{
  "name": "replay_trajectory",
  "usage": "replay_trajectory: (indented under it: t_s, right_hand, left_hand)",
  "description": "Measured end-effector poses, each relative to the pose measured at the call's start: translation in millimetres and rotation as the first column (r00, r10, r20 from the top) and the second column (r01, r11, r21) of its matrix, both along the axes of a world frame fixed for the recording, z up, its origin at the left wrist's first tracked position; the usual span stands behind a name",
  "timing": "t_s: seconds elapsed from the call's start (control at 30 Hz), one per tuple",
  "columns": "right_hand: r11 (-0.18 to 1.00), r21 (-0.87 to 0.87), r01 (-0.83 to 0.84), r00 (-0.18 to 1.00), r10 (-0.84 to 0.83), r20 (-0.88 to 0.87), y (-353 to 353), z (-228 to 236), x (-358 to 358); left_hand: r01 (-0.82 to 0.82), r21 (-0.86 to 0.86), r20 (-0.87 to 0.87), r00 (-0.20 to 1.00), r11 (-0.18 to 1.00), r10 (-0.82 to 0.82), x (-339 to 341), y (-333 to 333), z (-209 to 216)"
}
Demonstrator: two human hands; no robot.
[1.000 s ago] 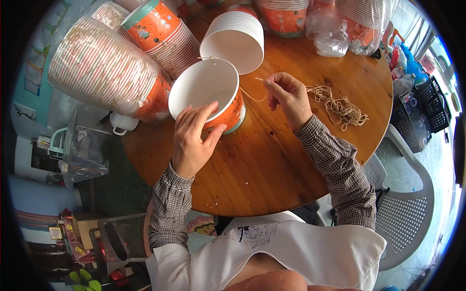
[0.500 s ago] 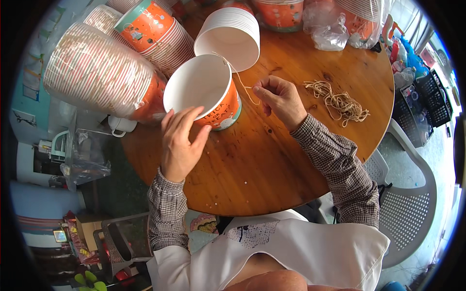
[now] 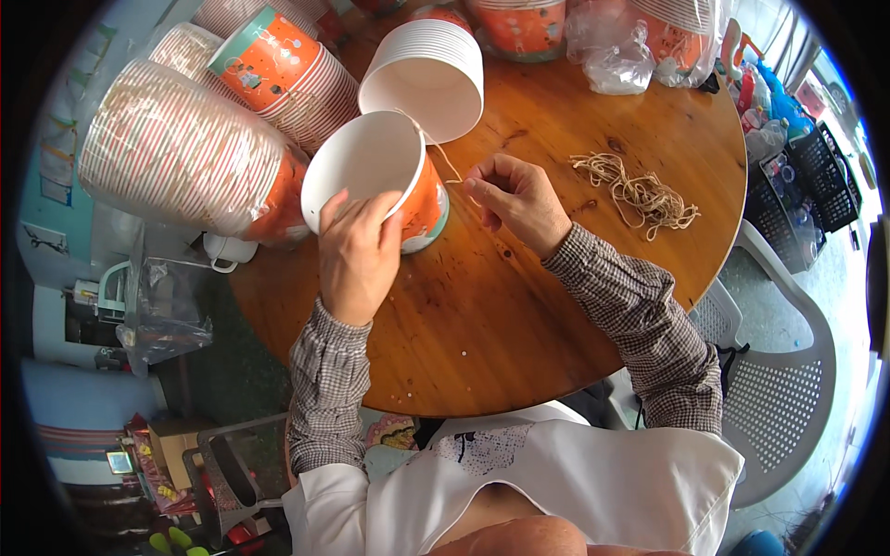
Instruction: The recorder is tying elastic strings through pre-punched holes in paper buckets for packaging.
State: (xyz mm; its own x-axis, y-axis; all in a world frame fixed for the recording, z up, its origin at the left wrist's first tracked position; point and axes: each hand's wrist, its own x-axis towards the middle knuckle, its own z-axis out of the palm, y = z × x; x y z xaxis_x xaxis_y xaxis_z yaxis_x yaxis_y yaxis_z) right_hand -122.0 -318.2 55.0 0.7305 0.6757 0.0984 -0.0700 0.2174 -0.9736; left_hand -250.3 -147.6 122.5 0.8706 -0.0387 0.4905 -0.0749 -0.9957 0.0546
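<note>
An orange paper bucket (image 3: pixel 426 206) with a white inside and a green base band stands tilted on the round wooden table, its mouth facing me. My left hand (image 3: pixel 357 264) is closed on its near rim. A thin beige string (image 3: pixel 443 156) runs from the bucket's far rim toward my right hand (image 3: pixel 521 206). That hand, to the right of the bucket, pinches the string's free end between thumb and fingertips. Beyond my right hand lies a loose heap of the same string (image 3: pixel 640 193).
A nested stack of white-lined buckets (image 3: pixel 422 88) lies behind the held one. Plastic-wrapped bucket stacks (image 3: pixel 185 153) crowd the left, and a bagged stack (image 3: pixel 672 42) stands at the back right. A grey chair (image 3: pixel 779 398) is at the table's right edge.
My left hand has moved in and closed on the bucket's near rim, fingers drawn together. My right hand has shifted slightly left, still pinching the string.
</note>
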Motion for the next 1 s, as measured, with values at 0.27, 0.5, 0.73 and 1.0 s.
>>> replay_trajectory:
  t_s: [0.27,0.5,0.73,1.0]
  right_hand:
    - [0.998,-0.056,-0.025,1.000,0.026,0.016,0,6,-3]
    - [0.995,-0.085,-0.052,0.999,0.051,-0.011,4,7,-13]
    - [0.997,-0.056,-0.052,0.998,0.053,0.018,4,1,-12]
    - [0.995,-0.048,-0.091,0.996,0.090,-0.013,4,4,-12]
  left_hand:
    - [-0.142,-0.001,-0.099,0.985,0.990,0.142,-35,21,11]
    - [-0.065,-0.072,-0.039,0.997,0.995,0.062,-26,7,3]
    - [-0.047,-0.081,-0.027,0.999,0.996,0.045,-21,5,2]
    - [0.503,-0.526,0.480,0.841,0.686,-0.248,-38,-14,19]
